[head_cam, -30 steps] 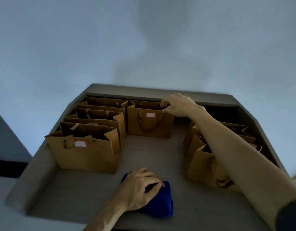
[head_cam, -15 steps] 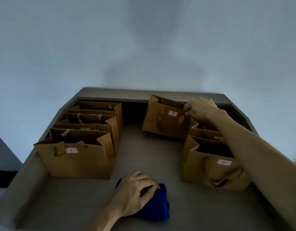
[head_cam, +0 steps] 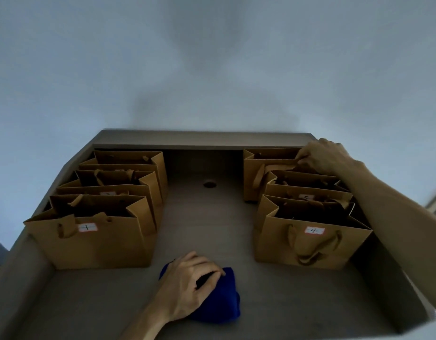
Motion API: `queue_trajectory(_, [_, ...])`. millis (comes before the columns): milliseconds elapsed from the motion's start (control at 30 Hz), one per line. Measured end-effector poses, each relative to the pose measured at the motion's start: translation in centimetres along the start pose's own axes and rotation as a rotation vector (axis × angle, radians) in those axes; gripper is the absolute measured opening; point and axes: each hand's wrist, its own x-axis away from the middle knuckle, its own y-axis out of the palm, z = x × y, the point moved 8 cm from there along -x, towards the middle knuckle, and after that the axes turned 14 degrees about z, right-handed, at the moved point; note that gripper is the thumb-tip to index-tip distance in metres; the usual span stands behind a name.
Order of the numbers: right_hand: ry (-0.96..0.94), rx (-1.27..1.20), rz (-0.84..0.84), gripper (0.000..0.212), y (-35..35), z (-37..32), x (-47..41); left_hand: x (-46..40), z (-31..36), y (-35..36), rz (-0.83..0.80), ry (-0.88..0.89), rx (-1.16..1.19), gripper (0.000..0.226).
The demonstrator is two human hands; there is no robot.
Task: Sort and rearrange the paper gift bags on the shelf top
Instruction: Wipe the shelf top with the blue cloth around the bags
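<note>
Fingers of right hand (head_cam: 327, 157) pinch rim of far-right bag (head_cam: 271, 159); left hand (head_cam: 190, 285) grips blue cloth (head_cam: 219, 305). Advice: seat bag squarely behind its row before releasing.

Your right hand (head_cam: 326, 155) pinches the top edge of the rearmost bag (head_cam: 263, 165) in the right-hand row, behind the bag labelled 4 (head_cam: 310, 241); your left hand (head_cam: 187, 282) rests curled on a blue cloth (head_cam: 219, 300) on the shelf top (head_cam: 207, 222); the bag labelled 1 (head_cam: 94, 244) fronts the left row.
</note>
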Motion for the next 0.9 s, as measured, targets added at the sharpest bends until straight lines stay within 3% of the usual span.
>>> queue_trajectory(167, [0.063, -0.014, -0.069, 0.024, 0.7, 1.1, 1.4, 0.0, 0.3, -0.3, 0.008, 0.019, -0.013, 0.032])
queue_trajectory(333, [-0.002, -0.524, 0.313, 0.02, -3.2, -4.1, 4.7, 0.3, 0.5, -0.5, -0.003, 0.035, -0.033, 0.034])
queue_trajectory(433, [-0.065, -0.794, 0.415, 0.019, -5.2, -8.7, 9.2, 0.9, 0.7, -0.3, -0.134, 0.045, -0.012, 0.044])
queue_trajectory(533, [-0.199, -0.846, 0.404, 0.022, -4.2, -12.6, 13.2, 2.2, 0.8, 0.1, -0.324, 0.106, -0.098, 0.062])
queue_trajectory(600, [-0.312, -0.794, 0.401, 0.024, -2.8, -14.8, 15.2, 2.6, 0.8, 0.0, -0.347, 0.143, -0.159, 0.067])
queue_trajectory(733, [-0.45, -0.794, 0.363, 0.023, 0.5, -17.6, 18.3, 3.0, 0.1, -0.1, -0.328, 0.117, -0.196, 0.06])
queue_trajectory(900, [-0.324, -0.768, 0.166, 0.03, 7.8, -15.5, 21.7, 4.0, -0.8, -1.3, -0.102, 0.086, -0.379, 0.052])
